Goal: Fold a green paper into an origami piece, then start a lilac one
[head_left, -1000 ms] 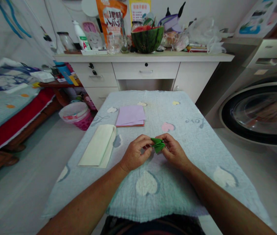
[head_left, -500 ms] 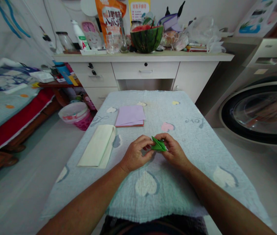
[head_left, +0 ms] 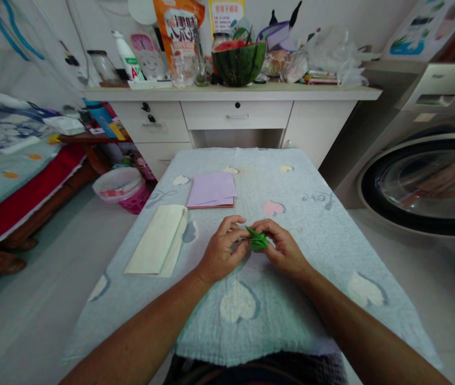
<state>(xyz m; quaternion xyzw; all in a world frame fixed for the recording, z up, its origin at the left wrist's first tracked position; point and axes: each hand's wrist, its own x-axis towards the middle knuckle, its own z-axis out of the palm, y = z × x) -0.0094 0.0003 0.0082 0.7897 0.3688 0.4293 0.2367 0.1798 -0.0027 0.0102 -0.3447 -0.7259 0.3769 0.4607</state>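
Note:
A small piece of folded green paper [head_left: 257, 240] with pointed flaps is held just above the cloth-covered table, between my two hands. My right hand [head_left: 283, 247] pinches it from the right, thumb below and fingers along the upper edge. From the left, my left hand [head_left: 224, 251] reaches its curled fingertips to the paper's left point, with the forefinger raised. Beyond my hands lies a stack of square paper [head_left: 213, 188], lilac on top with a red edge below. A folded pale cream sheet [head_left: 156, 240] rests to the left of my left hand.
A light blue cloth [head_left: 316, 299] with heart prints covers the table. Behind it stands a white cabinet [head_left: 237, 115] carrying half a watermelon [head_left: 239, 64], jars and bags. A washing machine [head_left: 424, 176] is at the right, a pink bin [head_left: 125, 190] and a bed at the left.
The green paper has turned slightly and its flaps look different. My left forefinger has lifted off it, while my right hand keeps its pinch. The view has shifted slightly.

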